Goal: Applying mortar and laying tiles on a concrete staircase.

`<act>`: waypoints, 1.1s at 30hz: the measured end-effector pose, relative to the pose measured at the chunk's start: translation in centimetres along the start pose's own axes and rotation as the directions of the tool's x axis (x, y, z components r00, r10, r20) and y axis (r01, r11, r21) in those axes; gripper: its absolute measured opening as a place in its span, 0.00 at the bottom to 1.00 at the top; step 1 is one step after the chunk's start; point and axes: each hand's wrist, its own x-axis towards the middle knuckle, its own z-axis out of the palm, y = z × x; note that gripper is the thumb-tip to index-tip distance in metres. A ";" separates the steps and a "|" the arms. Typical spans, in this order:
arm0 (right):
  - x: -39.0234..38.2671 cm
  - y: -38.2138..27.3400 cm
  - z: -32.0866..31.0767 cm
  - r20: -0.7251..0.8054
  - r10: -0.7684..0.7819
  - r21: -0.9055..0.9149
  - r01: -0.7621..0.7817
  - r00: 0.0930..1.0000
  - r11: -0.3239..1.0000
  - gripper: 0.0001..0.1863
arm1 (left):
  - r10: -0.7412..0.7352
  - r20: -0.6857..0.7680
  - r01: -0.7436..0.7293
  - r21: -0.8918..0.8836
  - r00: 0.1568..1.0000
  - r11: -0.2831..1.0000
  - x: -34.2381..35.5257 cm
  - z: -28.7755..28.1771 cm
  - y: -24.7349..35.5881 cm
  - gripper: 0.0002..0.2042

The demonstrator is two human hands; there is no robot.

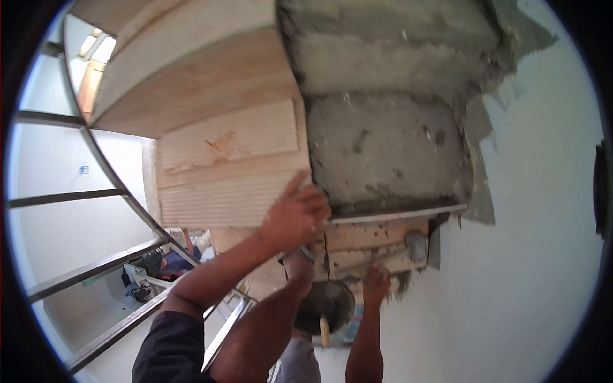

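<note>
My left hand [299,217] rests on the front right corner of a wood-look stair tread tile [236,191] with grooved lines. Its fingers are spread, some bent over the edge beside the bare cement step [386,150]. Lower and to the right, the fingers of my right hand [376,282] are closed around the thin handle of a mallet-like tool. That tool's rounded grey head [416,247] lies over the tiled lower step [377,236]. A black bucket [338,297] stands below my hands, with a pale wooden handle [324,332] sticking out.
A metal railing [102,163] curves along the left, above a lower floor where a person [172,262] is seen. Tiled steps [191,70] rise at the upper left. A white wall [530,255] with ragged cement edges bounds the right. My bare leg [255,332] is between my arms.
</note>
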 end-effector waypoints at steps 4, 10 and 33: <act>-2.0 2.0 -0.7 0.111 0.027 0.180 -0.047 0.993 0.983 0.20 | 0.035 -0.039 -0.035 0.000 0.999 0.999 0.0 -0.5 -0.2 0.14; -7.0 5.5 -2.7 0.166 0.248 -0.021 -0.248 0.954 0.968 0.13 | 0.072 -0.045 -0.073 -0.028 0.996 0.997 -0.2 0.0 -1.2 0.15; -0.6 -12.5 2.2 0.160 0.525 0.804 -0.419 0.836 0.422 0.12 | 0.007 0.034 -0.007 -0.008 0.999 1.000 0.4 -1.2 0.2 0.12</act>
